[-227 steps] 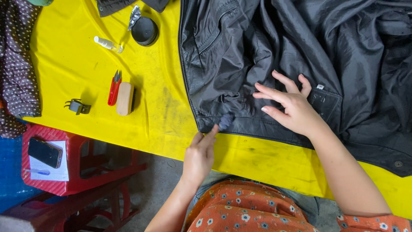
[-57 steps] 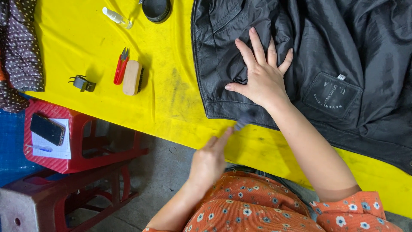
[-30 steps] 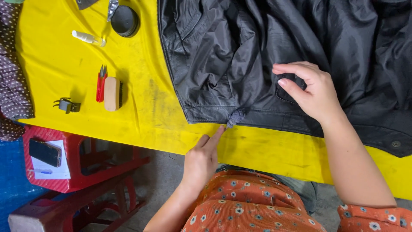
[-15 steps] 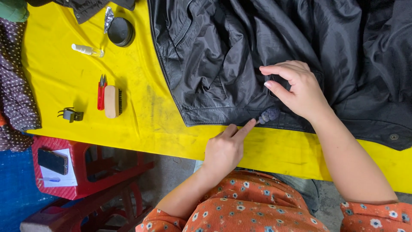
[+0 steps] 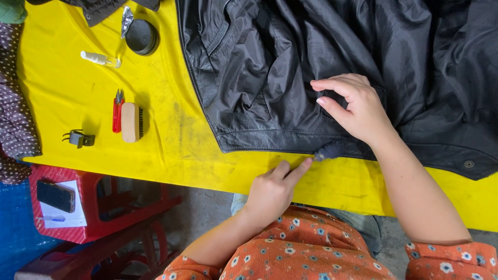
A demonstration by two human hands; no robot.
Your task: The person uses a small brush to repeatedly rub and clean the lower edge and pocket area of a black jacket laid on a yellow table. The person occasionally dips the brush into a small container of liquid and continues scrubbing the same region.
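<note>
A black leather jacket [image 5: 290,67] lies spread on a yellow table cover [image 5: 171,150]. My left hand [image 5: 272,191] pinches a small dark dauber brush [image 5: 328,151], whose tip touches the jacket's lower hem at the table's near edge. My right hand [image 5: 358,110] rests on the jacket just above that spot, with fingers and thumb curled around a fold of the leather and holding it down. My orange flowered sleeves fill the bottom of the view.
Left of the jacket lie a round black tin [image 5: 141,36], a small clear bottle [image 5: 101,58], red snips [image 5: 118,110], a wooden brush [image 5: 131,122] and a black clip [image 5: 79,138]. A red stool [image 5: 104,212] beside the table holds a phone [image 5: 55,195]. Dotted cloth [image 5: 15,103] hangs at the left.
My left hand has carried the dauber to the right along the hem. My right hand has shifted on the jacket and curled its fingers from a flat press.
</note>
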